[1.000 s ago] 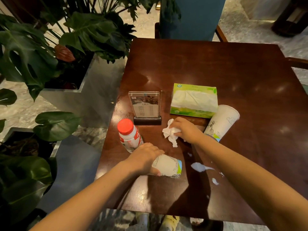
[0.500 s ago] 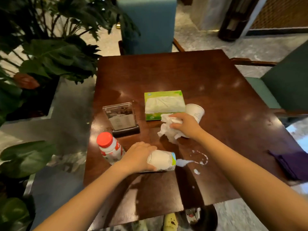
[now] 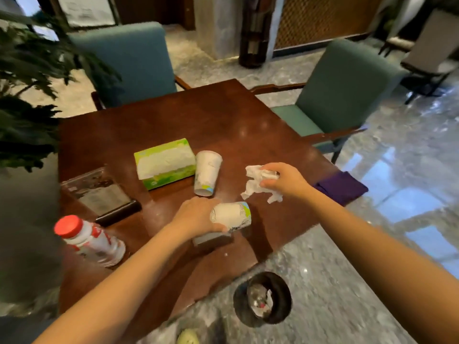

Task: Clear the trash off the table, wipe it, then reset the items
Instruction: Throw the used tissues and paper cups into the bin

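Observation:
My left hand (image 3: 196,216) grips a white paper cup (image 3: 232,216) held on its side just above the dark wooden table (image 3: 238,120). My right hand (image 3: 285,180) holds a crumpled white tissue (image 3: 255,186) above the table's right part. A second paper cup (image 3: 207,172) lies on its side beside a green tissue box (image 3: 165,162). A red-capped white bottle (image 3: 92,240) stands at the near left. A clear sign holder (image 3: 99,192) on a black base is behind it. A folded purple cloth (image 3: 341,187) lies at the table's right edge.
A round black trash bin (image 3: 263,299) with scraps inside stands on the floor near the table's front corner. Two teal chairs (image 3: 129,63) (image 3: 342,95) sit at the far and right sides. Leafy plants (image 3: 22,100) crowd the left. The floor is polished stone.
My right hand has lifted the tissue away from the tissue box and carried it right. The view has swung right, bringing the bin and right chair into sight. My left hand still grips the cup.

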`<action>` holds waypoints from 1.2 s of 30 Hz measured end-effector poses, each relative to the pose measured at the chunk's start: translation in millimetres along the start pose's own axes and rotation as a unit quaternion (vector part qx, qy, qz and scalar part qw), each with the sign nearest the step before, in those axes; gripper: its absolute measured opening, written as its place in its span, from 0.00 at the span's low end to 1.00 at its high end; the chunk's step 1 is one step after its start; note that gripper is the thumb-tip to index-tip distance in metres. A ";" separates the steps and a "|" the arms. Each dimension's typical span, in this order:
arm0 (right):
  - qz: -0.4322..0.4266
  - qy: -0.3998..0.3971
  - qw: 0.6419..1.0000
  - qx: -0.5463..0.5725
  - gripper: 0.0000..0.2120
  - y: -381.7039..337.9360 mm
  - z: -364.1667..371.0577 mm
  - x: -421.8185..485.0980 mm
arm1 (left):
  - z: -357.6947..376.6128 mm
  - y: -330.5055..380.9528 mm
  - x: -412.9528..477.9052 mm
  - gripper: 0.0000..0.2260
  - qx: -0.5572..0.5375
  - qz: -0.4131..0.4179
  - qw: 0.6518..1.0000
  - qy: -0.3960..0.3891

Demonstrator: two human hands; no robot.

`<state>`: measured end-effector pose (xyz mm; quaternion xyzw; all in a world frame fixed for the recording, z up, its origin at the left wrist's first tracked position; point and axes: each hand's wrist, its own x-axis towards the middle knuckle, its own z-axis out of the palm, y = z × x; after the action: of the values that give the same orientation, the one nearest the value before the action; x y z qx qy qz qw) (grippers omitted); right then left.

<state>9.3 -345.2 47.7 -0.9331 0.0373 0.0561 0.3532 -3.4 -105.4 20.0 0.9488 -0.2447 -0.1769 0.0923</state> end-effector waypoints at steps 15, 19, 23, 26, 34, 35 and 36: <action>0.241 0.053 0.965 0.082 0.19 198.5 -41.1 -136.9 | 92.2 191.5 56.3 0.29 0.056 0.037 0.991 -0.119; 0.301 0.065 0.945 0.115 0.18 234.2 -25.0 -159.0 | 125.8 210.2 73.3 0.29 0.050 0.045 0.985 -0.161; 0.353 0.083 0.921 0.140 0.18 273.0 13.1 -174.7 | 186.3 215.9 89.0 0.30 0.035 0.029 0.979 -0.201; 0.388 0.079 0.907 0.144 0.18 305.7 52.6 -183.9 | 247.9 208.3 92.6 0.30 0.000 -0.013 0.972 -0.235; 0.445 0.045 0.878 0.171 0.17 390.8 192.2 -190.4 | 409.7 156.8 115.3 0.36 -0.062 -0.170 0.937 -0.297; 0.451 0.042 0.875 0.173 0.16 400.4 210.7 -189.4 | 428.3 150.7 118.8 0.36 -0.058 -0.184 0.933 -0.304; 0.457 0.039 0.871 0.176 0.16 409.3 229.1 -187.7 | 445.6 145.0 121.7 0.36 -0.060 -0.196 0.929 -0.308</action>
<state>-239.3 -493.7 -366.3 -0.7355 0.4830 0.1671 0.4447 -136.2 -330.5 -387.5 0.8694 -0.0590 -0.4895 0.0322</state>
